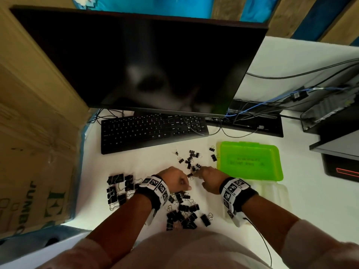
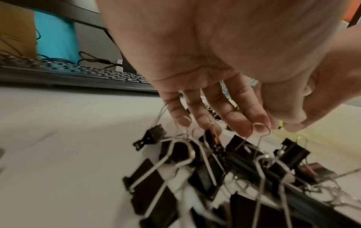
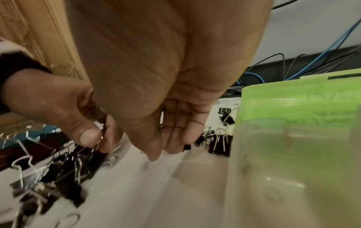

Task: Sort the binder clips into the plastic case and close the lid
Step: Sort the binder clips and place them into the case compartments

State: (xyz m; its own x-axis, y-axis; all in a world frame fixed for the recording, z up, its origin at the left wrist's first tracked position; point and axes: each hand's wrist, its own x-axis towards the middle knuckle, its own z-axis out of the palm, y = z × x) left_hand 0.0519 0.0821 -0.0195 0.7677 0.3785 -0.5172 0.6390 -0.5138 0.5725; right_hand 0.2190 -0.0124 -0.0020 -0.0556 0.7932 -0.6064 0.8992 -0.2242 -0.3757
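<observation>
Black binder clips lie in three groups on the white desk: large ones (image 1: 118, 189) at the left, medium ones (image 1: 184, 212) near me, small ones (image 1: 191, 158) further back. The plastic case lies open at the right, with its green lid (image 1: 250, 162) folded back and its clear base (image 1: 272, 199) nearer me. My left hand (image 1: 185, 187) hangs over the medium pile (image 2: 215, 169), its thumb and fingers pinching a clip's wire handle (image 3: 97, 143). My right hand (image 1: 198, 172) points down with loose fingers (image 3: 175, 145) beside a small clip (image 3: 187, 146).
A black keyboard (image 1: 153, 131) and a dark monitor (image 1: 139, 63) stand behind the clips. Cables (image 1: 272, 105) and computer boxes (image 1: 334, 123) fill the back right. A cardboard box (image 1: 35, 152) borders the desk's left edge.
</observation>
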